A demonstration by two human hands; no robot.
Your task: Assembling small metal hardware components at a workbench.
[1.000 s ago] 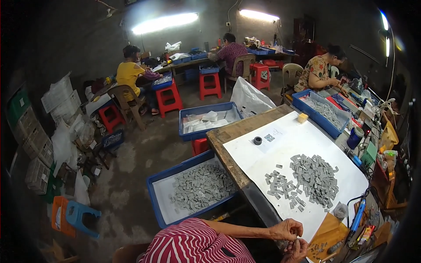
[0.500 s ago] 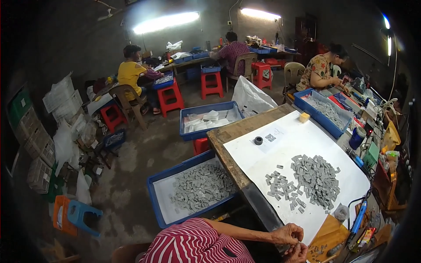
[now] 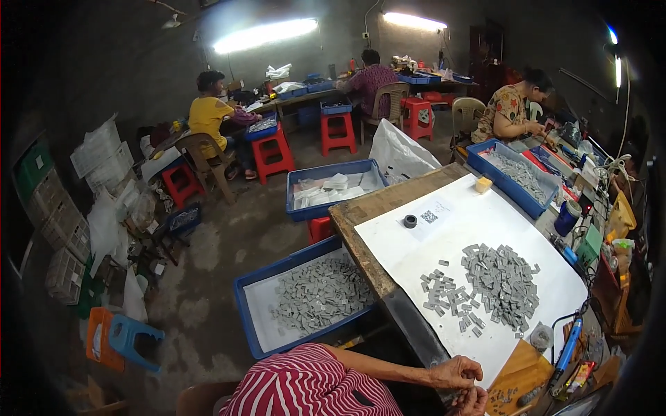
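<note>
At the near edge of the table, my left hand [image 3: 454, 373] is closed, its fingertips pinched together. My right hand [image 3: 473, 401] meets it just below, also with fingers pressed together. Whatever lies between the fingertips is too small to make out. Beyond the hands, a large heap of small grey flat pieces [image 3: 501, 284] rests on a white sheet [image 3: 385, 239], with a looser group of grey pieces [image 3: 447, 295] on its left. Right of my hands is a wooden board [image 3: 520, 371] with tiny dark parts on it.
A blue tray of grey pieces [image 3: 244, 315] stands left of the table; another blue tray [image 3: 295, 211] holds white packets. A blue pen-shaped tool [image 3: 569, 344] with a cable lies at the right. A black ring [image 3: 410, 221] and a yellow block [image 3: 483, 184] sit farther up. Several people work beyond.
My hands stay together in almost the same place, with only a slight shift of the fingers. The whole view has shifted slightly.
</note>
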